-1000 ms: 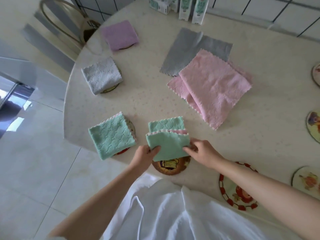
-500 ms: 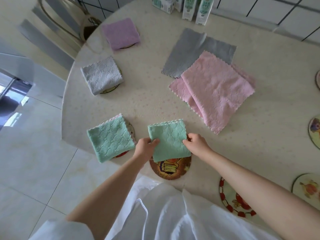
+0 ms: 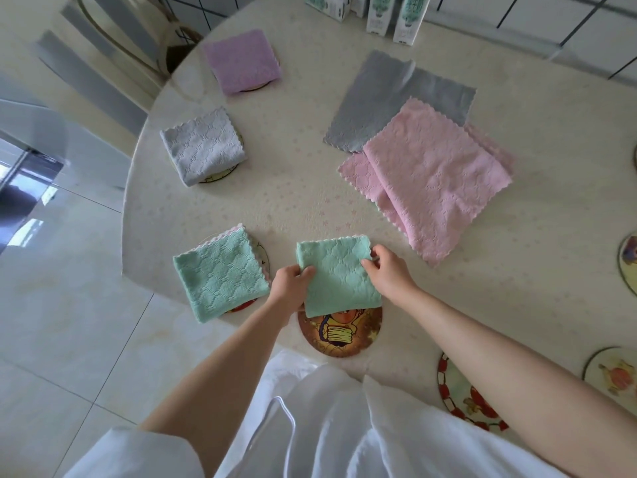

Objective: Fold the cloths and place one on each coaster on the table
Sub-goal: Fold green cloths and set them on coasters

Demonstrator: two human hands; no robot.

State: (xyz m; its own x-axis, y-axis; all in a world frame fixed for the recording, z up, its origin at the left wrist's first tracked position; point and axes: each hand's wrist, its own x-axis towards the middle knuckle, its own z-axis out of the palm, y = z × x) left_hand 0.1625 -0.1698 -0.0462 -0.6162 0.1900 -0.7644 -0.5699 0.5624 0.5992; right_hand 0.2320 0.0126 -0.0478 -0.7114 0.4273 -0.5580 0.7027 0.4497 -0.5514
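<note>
**Round Table: Handling the Folded Green Cloth at the Picture Coaster**

Round table, pale and speckled, carries all the work. The landmark is the picture coaster at the near edge.

Well beyond the landmark and to its right lie two open pink cloths. They overlap each other and lie partly over an open grey cloth. To its left, three folded cloths each cover a coaster: the second green cloth just beside, the pale grey cloth farther off, the purple cloth farthest. Bare coasters lie to its right.

The green cloth lies folded square. Its near edge covers the far rim of the picture coaster, and the rest lies on the table beyond. The left hand pinches its left edge, thumb on top. The right hand pinches its right edge near the far corner.

Handling, as judged:
- The cloth is light, soft and limp, with no stiffness to keep the fold.
- Its fleecy nap should hold well against skin, and it is not fragile.
- The layers may slide apart if it is lifted by one side.
- Hold both side edges through all layers and draw it level onto the coaster's middle.
</note>
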